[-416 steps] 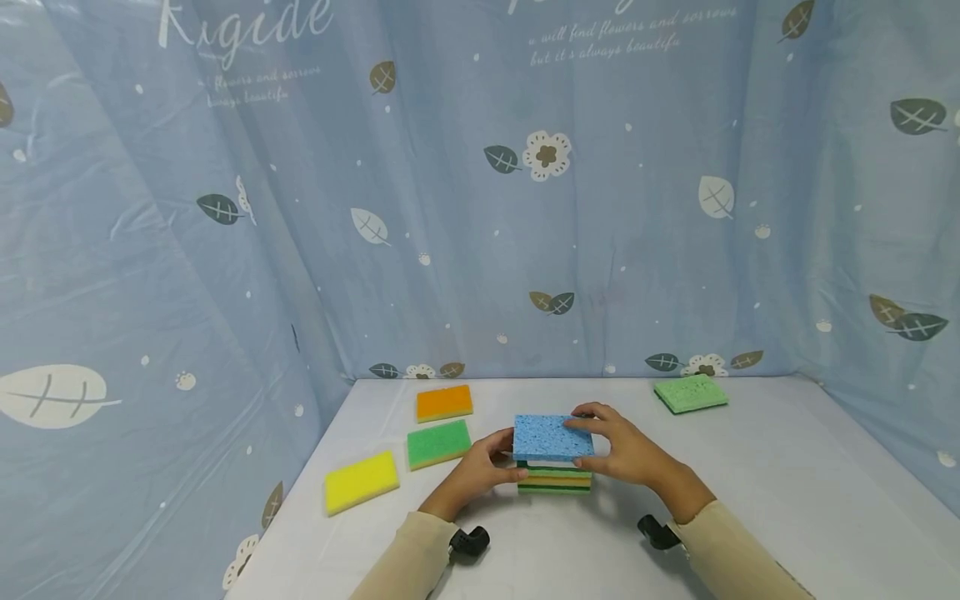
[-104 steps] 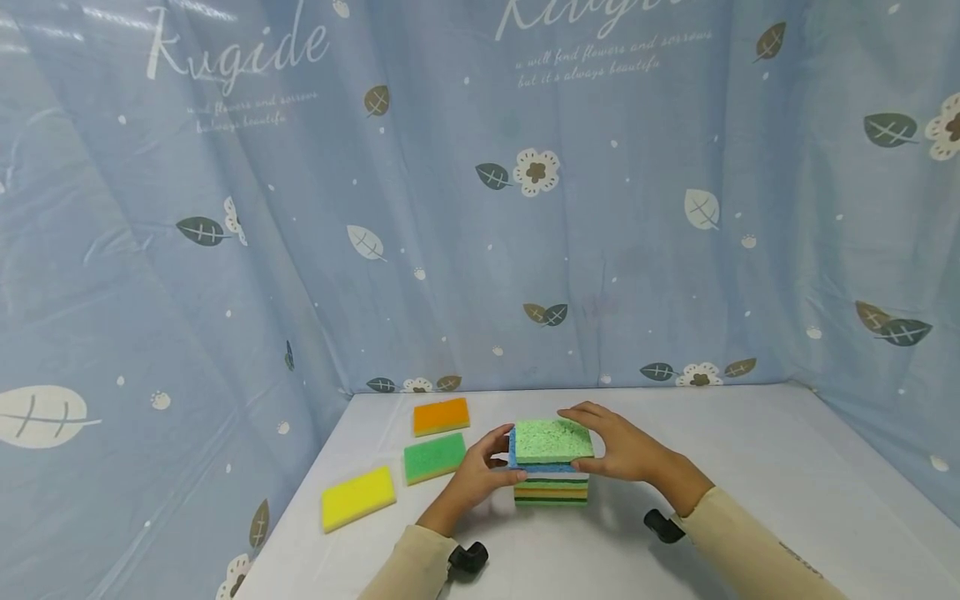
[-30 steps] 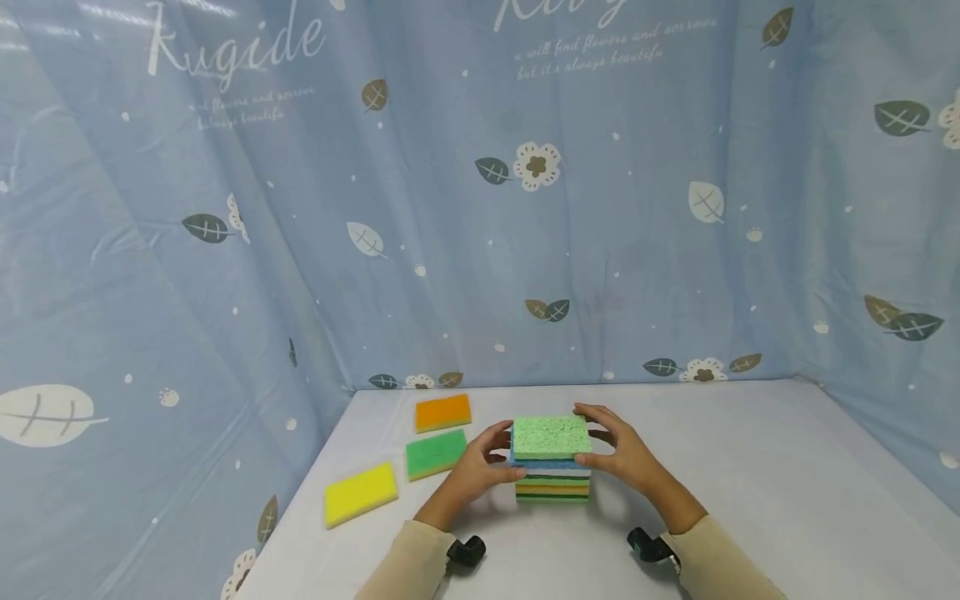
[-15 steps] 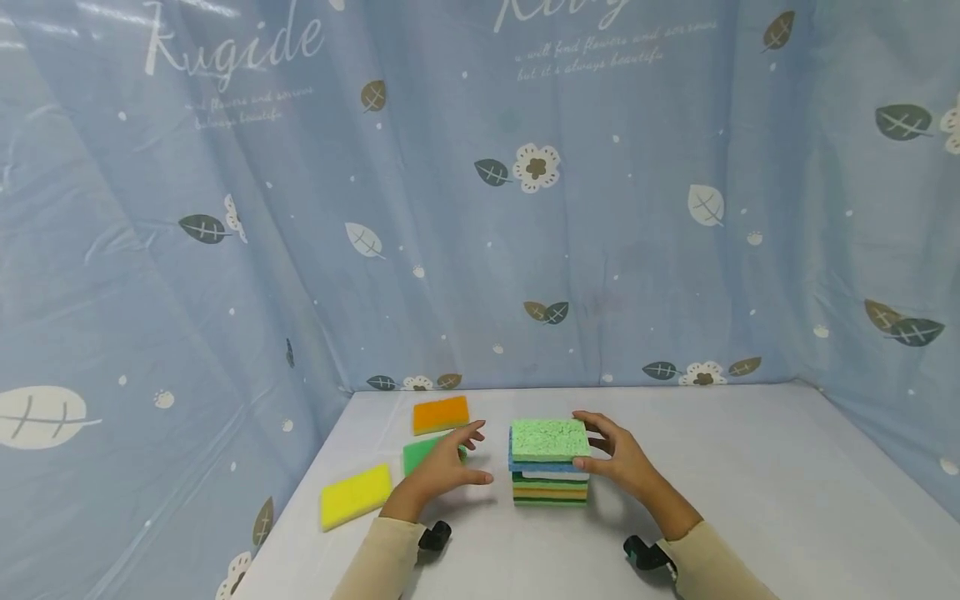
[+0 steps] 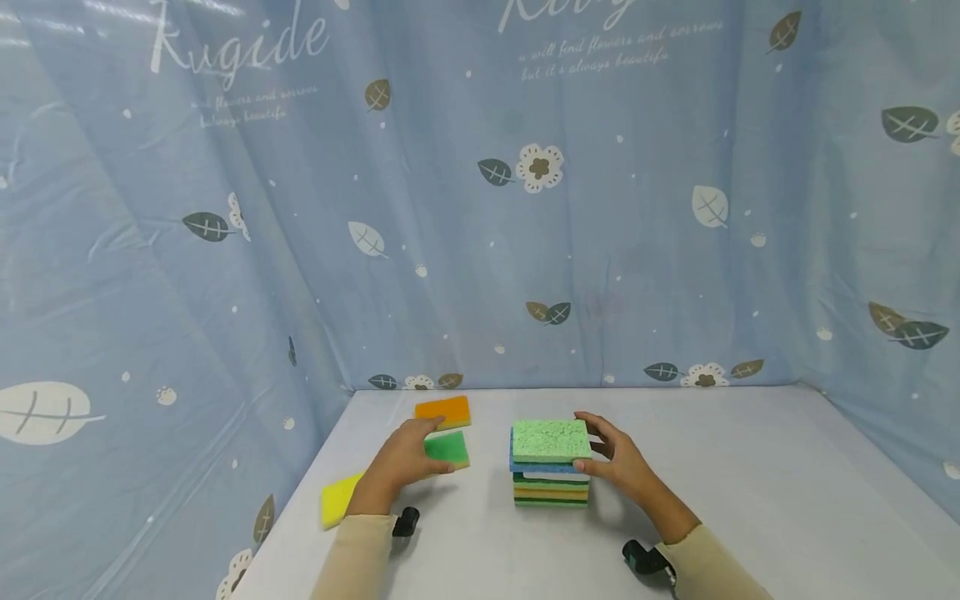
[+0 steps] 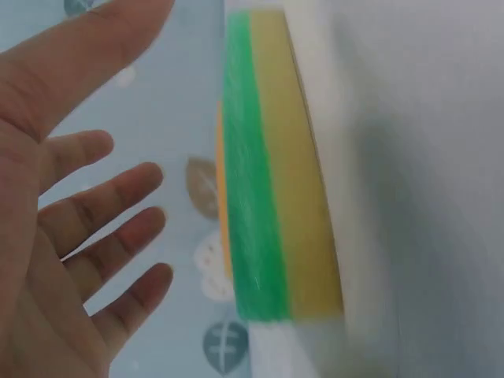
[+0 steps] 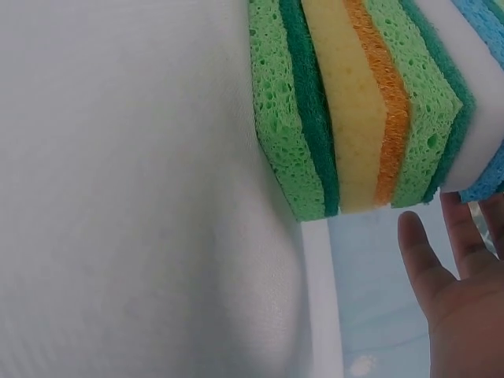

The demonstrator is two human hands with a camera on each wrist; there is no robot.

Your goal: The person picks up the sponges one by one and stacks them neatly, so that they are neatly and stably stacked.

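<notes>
My left hand (image 5: 397,458) is over the green-and-yellow sponge (image 5: 450,448), hiding its left part. In the left wrist view its fingers and thumb are spread apart, with a gap to that sponge (image 6: 272,173). A stack of sponges (image 7: 354,118) stands in the middle of the table, a light green sponge (image 5: 551,440) on top and a blue one (image 5: 543,467) just under it. My right hand (image 5: 622,462) rests at the stack's right side, thumb at the near corner and fingers at the far one, relaxed and not wrapped round it.
An orange sponge (image 5: 453,410) lies behind the green one. A yellow sponge (image 5: 339,500), partly covered by my left wrist, lies at the left. The white table (image 5: 750,483) ends at a blue patterned curtain (image 5: 600,208) at the back and sides.
The light green sponge, earlier at the back right, came onto the stack over the blue one. My left hand has since left the stack and moved left to the green-and-yellow sponge; my right hand stays.
</notes>
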